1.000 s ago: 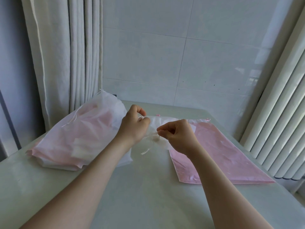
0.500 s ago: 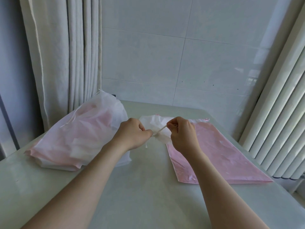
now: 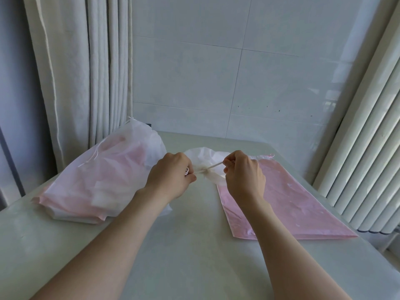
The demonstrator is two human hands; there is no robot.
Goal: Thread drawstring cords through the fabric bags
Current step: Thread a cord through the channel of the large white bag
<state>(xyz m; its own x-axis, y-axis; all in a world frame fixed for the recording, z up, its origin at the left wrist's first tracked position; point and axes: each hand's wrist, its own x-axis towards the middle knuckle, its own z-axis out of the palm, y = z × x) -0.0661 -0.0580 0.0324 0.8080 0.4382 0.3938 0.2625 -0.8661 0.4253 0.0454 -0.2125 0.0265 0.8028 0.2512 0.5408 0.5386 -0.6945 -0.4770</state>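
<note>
Head view, sole view.

1. Left hand (image 3: 171, 177): back towards the camera, fingers curled in, thumb and forefinger pinching the left end of the cord. A little white shows inside the curl; what it is cannot be told.
2. Right hand (image 3: 244, 176): back towards the camera, fingers curled, fingertips pinching the right end of the cord, slightly higher than the left.
3. Cord (image 3: 213, 166): thin, white, stretched straight between the two hands, with a knot-like crossing nearer the left hand.
4. White fabric bag (image 3: 201, 153): thin, crumpled, gathered where the cord crosses it, held between the hands just above the far middle of the table. It bulges upward behind the cord, and a fold hangs below.
5. Pink bag (image 3: 281, 202): flat on the table to the right, partly under the right forearm, its far corner beside the white fabric bag. Whether the two touch cannot be told.
6. Translucent sack (image 3: 104, 174): large, white, lying on the table to the left, with pink and white folded pieces showing through.
7. Table (image 3: 194, 245): pale, smooth.
8. Curtain (image 3: 86, 72): off-white, pleated, far left.
9. Tiled wall (image 3: 216, 72): white, glossy, behind the table.
10. Ribbed panel (image 3: 368, 148): white vertical columns, right.
</note>
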